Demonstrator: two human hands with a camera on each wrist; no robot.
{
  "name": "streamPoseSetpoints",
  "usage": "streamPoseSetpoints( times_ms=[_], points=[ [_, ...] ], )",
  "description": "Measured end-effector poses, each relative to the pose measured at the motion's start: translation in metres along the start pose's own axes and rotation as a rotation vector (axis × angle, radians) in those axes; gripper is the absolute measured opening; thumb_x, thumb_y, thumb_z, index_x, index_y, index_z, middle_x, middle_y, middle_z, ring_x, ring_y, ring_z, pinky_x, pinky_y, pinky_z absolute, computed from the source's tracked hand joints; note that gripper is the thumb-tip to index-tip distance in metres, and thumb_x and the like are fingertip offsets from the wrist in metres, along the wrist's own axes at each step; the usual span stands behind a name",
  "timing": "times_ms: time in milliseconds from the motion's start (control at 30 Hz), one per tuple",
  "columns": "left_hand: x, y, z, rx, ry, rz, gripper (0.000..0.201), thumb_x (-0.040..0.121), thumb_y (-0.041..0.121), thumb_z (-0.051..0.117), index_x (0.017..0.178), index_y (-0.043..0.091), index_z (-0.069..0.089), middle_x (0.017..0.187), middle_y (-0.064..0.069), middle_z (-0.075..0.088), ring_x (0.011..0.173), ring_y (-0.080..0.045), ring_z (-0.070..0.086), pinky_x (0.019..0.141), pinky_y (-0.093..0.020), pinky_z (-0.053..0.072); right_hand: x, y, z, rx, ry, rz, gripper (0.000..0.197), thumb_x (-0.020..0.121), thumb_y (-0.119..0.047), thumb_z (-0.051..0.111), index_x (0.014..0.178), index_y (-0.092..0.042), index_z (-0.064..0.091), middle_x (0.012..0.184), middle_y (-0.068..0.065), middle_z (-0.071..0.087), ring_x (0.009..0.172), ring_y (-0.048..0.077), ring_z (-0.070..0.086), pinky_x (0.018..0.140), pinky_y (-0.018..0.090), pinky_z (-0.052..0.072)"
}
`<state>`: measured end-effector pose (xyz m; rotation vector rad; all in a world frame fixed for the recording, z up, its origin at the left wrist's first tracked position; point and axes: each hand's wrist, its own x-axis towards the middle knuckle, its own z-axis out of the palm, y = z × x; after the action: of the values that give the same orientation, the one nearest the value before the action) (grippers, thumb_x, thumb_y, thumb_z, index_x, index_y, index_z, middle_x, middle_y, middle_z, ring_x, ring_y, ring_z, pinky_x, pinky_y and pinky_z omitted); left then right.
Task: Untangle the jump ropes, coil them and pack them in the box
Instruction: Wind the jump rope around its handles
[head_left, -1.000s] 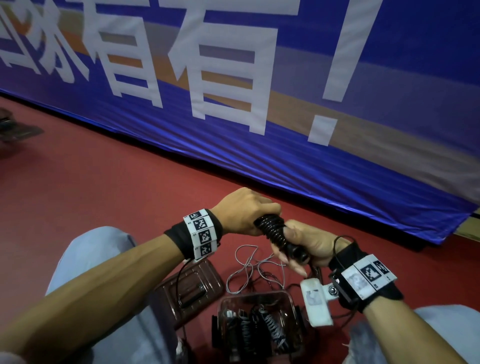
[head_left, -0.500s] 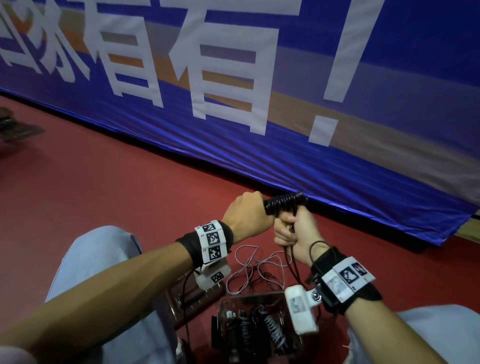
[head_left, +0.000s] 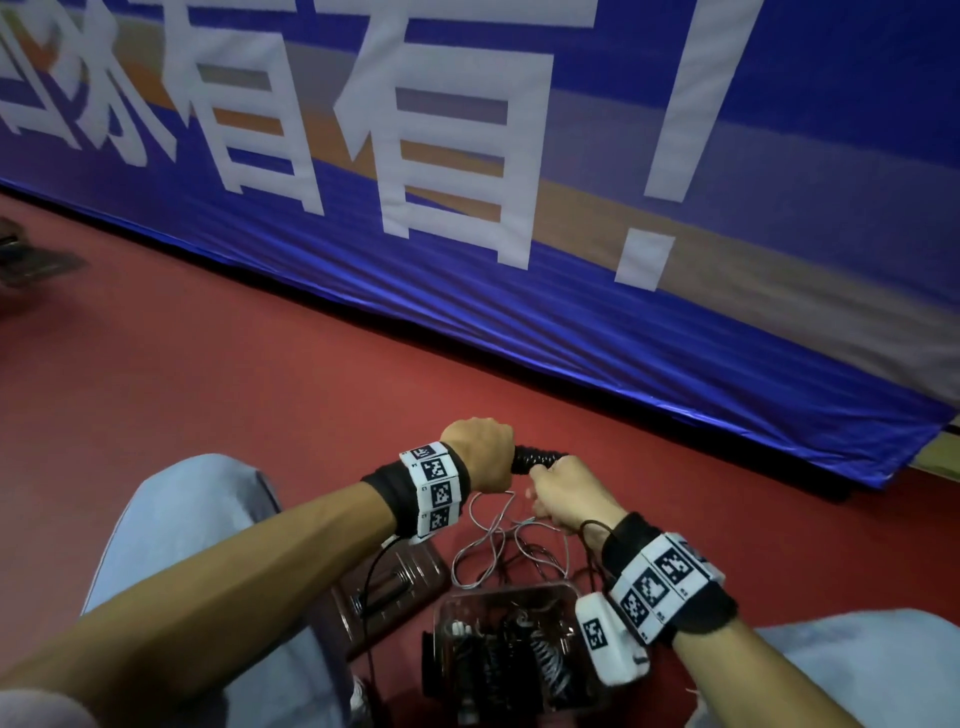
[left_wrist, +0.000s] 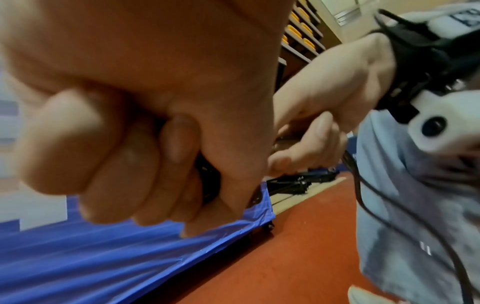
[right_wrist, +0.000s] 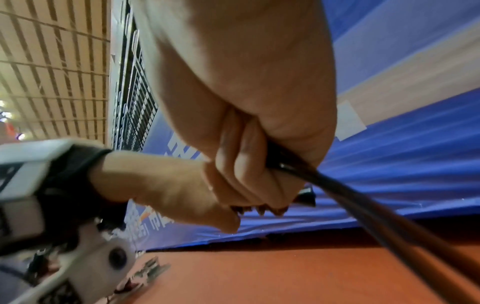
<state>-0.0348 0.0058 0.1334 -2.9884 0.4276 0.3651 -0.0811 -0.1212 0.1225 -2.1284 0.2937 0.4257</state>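
Both hands are raised above the red floor (head_left: 218, 374), close together, working one black jump rope. The left hand (head_left: 480, 454) is clenched round the wound bundle (head_left: 535, 458), which juts out to its right. The right hand (head_left: 563, 493) is also clenched: the right wrist view shows its fingers (right_wrist: 241, 164) curled round the black cord (right_wrist: 337, 189), which runs taut out of the fist toward the camera.

Below the hands a loose grey rope (head_left: 498, 545) lies in tangled loops on the floor. Just nearer the person stands the clear box (head_left: 566, 592), already holding coiled ropes, with its lid (head_left: 415, 566) lying beside it to the left.

The likely trouble is in the winding. If the right hand loses tension on the cord, the turns on the bundle could slacken and spring off, since the left hand covers only one end. The free length appears to trail down toward the grey loops; dragged through them, it could snag and pull a new knot. The dangling wrist-camera cable (head_left: 371, 587) hangs near the lid and might catch there too. A bundle wound too fat may not fit the crowded box.
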Motion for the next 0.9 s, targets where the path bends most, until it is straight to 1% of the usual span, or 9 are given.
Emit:
streamPoseSetpoints(
  times_ms=[100,167,267,367,433,500,633,767,900],
  points=[
    [-0.002,-0.006,-0.005,0.111,-0.044,0.077,0.019,0.089,0.026,0.061,0.104,0.014,0.063,0.079,0.002,0.058,0.072,-0.021,0.06,0.064,-0.032,0.048,-0.002,-0.002,-0.011,-0.054,-0.096,-0.032,0.03,0.099,-0.014,0.054,0.078,-0.005,0.073,0.052,-0.003,0.059,0.032,0.005,0.041,0.038,0.018,0.03],
    [-0.005,-0.008,-0.008,0.205,-0.038,0.152,0.018,0.089,0.027,0.061,0.102,0.015,0.063,0.083,0.0,0.062,0.071,-0.021,0.059,0.062,-0.032,0.047,-0.002,0.0,-0.015,-0.192,-0.134,-0.109,0.03,0.099,-0.016,0.057,0.08,-0.002,0.076,0.047,-0.008,0.059,0.033,0.003,0.042,0.039,0.017,0.031],
    [-0.008,-0.011,-0.006,0.353,-0.034,0.298,0.012,0.089,0.029,0.061,0.093,0.017,0.062,0.091,-0.001,0.069,0.071,-0.022,0.06,0.063,-0.033,0.05,-0.005,0.002,-0.019,-0.492,-0.186,-0.292,0.032,0.097,-0.032,0.069,0.071,-0.014,0.076,0.053,-0.006,0.063,0.036,0.001,0.046,0.043,0.019,0.036],
    [-0.012,-0.008,0.0,0.412,-0.05,0.453,0.019,0.091,0.034,0.061,0.083,0.017,0.061,0.082,0.001,0.067,0.07,-0.022,0.064,0.067,-0.035,0.058,-0.007,-0.002,-0.027,-0.66,-0.183,-0.421,0.044,0.075,-0.053,0.085,0.064,-0.015,0.066,0.058,-0.003,0.064,0.047,0.009,0.048,0.052,0.026,0.041],
    [-0.015,-0.003,0.003,0.378,-0.044,0.557,0.03,0.093,0.039,0.058,0.075,0.016,0.056,0.074,-0.001,0.063,0.068,-0.025,0.064,0.067,-0.036,0.058,-0.009,-0.005,-0.036,-0.72,-0.128,-0.477,0.065,0.055,-0.065,0.09,0.065,-0.01,0.057,0.051,-0.006,0.052,0.047,0.011,0.041,0.05,0.026,0.038],
    [-0.018,0.0,0.001,0.356,0.004,0.633,0.036,0.093,0.044,0.056,0.071,0.016,0.053,0.075,-0.005,0.066,0.068,-0.03,0.065,0.061,-0.035,0.055,-0.013,-0.007,-0.045,-0.76,-0.089,-0.526,0.078,0.044,-0.075,0.088,0.06,-0.012,0.046,0.048,-0.008,0.039,0.047,0.013,0.033,0.047,0.025,0.033],
    [-0.021,-0.005,-0.015,0.399,0.105,0.666,0.038,0.093,0.046,0.052,0.072,0.016,0.06,0.069,-0.004,0.066,0.064,-0.031,0.067,0.057,-0.035,0.055,-0.013,-0.005,-0.055,-0.636,-0.073,-0.573,0.083,0.04,-0.079,0.087,0.056,-0.014,0.037,0.049,-0.008,0.031,0.049,0.012,0.026,0.048,0.027,0.024],
    [-0.03,-0.011,-0.032,0.385,0.208,0.663,0.03,0.092,0.041,0.05,0.084,0.018,0.066,0.075,-0.005,0.069,0.07,-0.034,0.067,0.061,-0.035,0.05,-0.008,-0.005,-0.062,-0.327,-0.152,-0.613,0.069,0.049,-0.06,0.096,0.057,-0.015,0.044,0.052,-0.006,0.038,0.052,0.011,0.03,0.051,0.028,0.024],
    [-0.036,-0.014,-0.039,0.313,0.31,0.59,0.028,0.093,0.041,0.049,0.098,0.018,0.064,0.087,-0.008,0.072,0.079,-0.037,0.068,0.064,-0.037,0.047,-0.008,-0.006,-0.062,0.021,-0.247,-0.641,0.056,0.06,-0.039,0.096,0.069,-0.015,0.046,0.052,-0.007,0.034,0.051,0.009,0.025,0.048,0.024,0.021]
  ],
)
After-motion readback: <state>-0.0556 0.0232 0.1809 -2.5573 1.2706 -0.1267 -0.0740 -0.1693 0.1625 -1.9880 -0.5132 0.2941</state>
